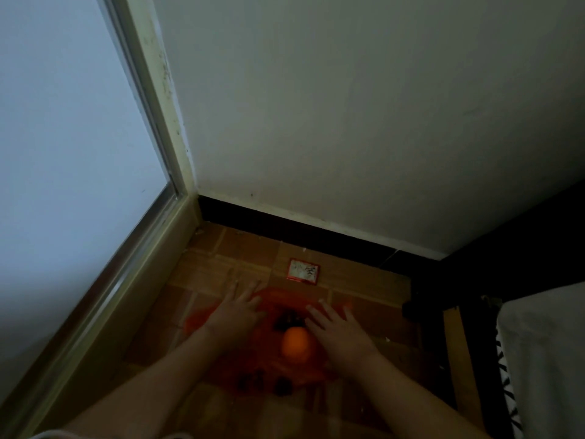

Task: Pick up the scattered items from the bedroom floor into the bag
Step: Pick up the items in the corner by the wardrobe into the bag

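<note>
Your left hand (235,307) lies flat over the left edge of the orange bag (275,359), fingers spread and pointing toward the wall; its grip is open and it clasps nothing. Your right hand (337,332) lies the same way over the bag's right side, fingers loosely splayed, grip open as well. Whether either palm presses on the plastic or only hovers just above it, the dim light does not let you tell.

The bag is spread on the wooden floor (196,280) between your forearms. An orange ball (296,342) sits in its middle, just beside your right hand. Some small dark items (289,321) lie just beyond the ball, between your two hands, and a few more dark pieces show near the bag's closer edge; they are too dark to identify.

A small red-framed card (303,271) lies on the floor beyond the bag, apart from it and near the black skirting (285,228) at the foot of the wall. A glass door (63,122) stands at your left, and a bed (544,359) with a dark frame at your right.
</note>
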